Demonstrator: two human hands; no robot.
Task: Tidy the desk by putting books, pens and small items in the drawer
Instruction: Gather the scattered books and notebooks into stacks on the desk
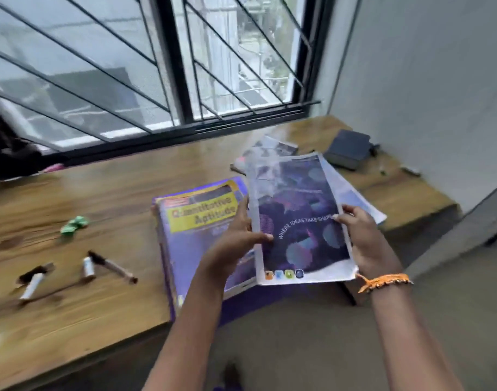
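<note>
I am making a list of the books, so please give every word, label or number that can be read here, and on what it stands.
"Quantitative Aptitude": yellow panel on the thick purple book lying on the wooden desk.
"WHERE IDEAS TAKE SHAPE": curved white line on the dark purple notebook held by the left hand and right hand.
The red label above the yellow panel is too blurred to read.

This looks like a study corner in a home. A wooden desk (106,198) fills the lower left of the frame under a barred window (145,66), with study books (196,221) and pens (112,266) lying on it.
</note>
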